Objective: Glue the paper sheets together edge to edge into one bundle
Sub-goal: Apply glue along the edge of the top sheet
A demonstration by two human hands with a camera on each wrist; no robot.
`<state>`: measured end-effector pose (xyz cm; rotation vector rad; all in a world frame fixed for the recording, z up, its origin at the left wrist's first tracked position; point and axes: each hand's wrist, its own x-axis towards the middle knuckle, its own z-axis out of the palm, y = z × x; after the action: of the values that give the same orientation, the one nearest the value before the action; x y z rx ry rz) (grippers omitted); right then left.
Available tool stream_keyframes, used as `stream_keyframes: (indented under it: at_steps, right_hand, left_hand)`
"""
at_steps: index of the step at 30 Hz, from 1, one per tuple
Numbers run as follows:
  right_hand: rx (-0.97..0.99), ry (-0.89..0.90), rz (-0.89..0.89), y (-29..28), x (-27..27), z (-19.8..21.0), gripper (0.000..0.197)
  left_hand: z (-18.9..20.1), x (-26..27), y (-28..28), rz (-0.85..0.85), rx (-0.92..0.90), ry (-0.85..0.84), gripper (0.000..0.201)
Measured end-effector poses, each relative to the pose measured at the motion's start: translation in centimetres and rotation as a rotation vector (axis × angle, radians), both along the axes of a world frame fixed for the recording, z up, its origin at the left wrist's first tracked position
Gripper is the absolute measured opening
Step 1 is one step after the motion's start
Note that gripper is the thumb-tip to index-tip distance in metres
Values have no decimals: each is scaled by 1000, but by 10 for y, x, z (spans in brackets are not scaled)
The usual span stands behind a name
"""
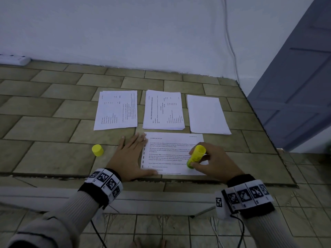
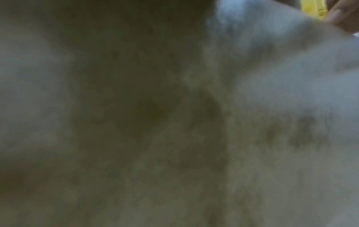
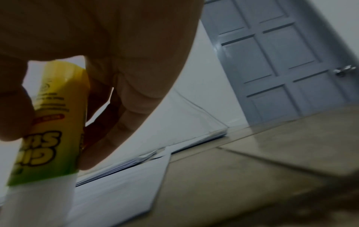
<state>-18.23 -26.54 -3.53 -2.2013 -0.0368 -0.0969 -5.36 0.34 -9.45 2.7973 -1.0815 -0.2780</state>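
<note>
The right hand (image 1: 213, 161) had its fingers (image 3: 108, 147) wrapped around the glue stick (image 1: 195, 156), tip down on the printed sheet (image 1: 172, 153). The left hand (image 1: 131, 154) lay flat, fingers straight, at that sheet's nine o'clock edge. Three paper piles (image 1: 163, 110) at twelve o'clock looked unglued. The yellow cap (image 1: 97, 150) stood on the floor. The job looked barely started.

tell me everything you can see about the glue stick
The glue stick is a yellow plastic tube shading to green at its lower end, with bold printed lettering on its label. Its cap is off and stands on the tiles to the left. The right hand grips the tube, tilted, tip down on the printed sheet near its bottom edge.
</note>
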Motion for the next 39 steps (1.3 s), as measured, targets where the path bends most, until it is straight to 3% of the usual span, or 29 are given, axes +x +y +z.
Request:
stream_keyframes:
  at_steps: [7, 16, 21, 28, 33, 39]
  right_hand:
    - [-74, 9, -145, -26, -15, 0, 14]
    - [-66, -41, -162, -22, -7, 5, 14]
    - [18, -97, 40, 26, 19, 9, 20]
    - [-87, -45, 227, 87, 49, 4, 28]
    - [-164, 7, 280, 94, 54, 7, 31]
    - [-203, 16, 305, 89, 68, 9, 37]
  left_hand:
    - [-1, 0, 1, -2, -20, -4, 131]
    - [0, -1, 1, -5, -1, -11, 130]
    - [1, 0, 1, -12, -1, -8, 134]
    - [2, -2, -1, -6, -68, -8, 137]
    - [-2, -1, 1, -30, -139, -30, 136]
    - [-3, 1, 0, -17, -90, -26, 129]
